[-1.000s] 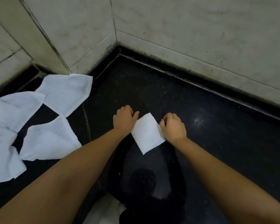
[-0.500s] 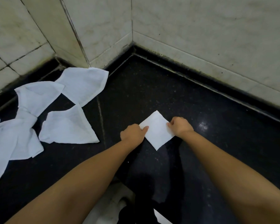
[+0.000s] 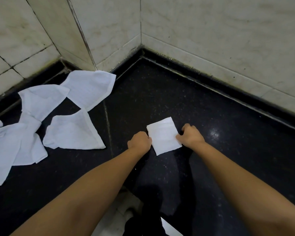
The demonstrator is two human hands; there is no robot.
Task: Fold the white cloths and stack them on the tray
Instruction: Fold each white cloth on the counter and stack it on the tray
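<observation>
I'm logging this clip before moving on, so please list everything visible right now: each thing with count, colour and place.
Folded cloth: one, white, small square on the dark floor between the two hands.
Unfolded cloths: a loose, overlapping group, white, spread on the floor at left; exact count unclear.
Floor: one, black, speckled and glossy.
Walls: pale marbled tiles, meeting in a corner at the top.
Pale objects: whitish, at the bottom edge; cannot tell what they are.
Tray: none clearly in view.
Left hand: grips the folded cloth's left edge.
Right hand: grips its right edge.
</observation>
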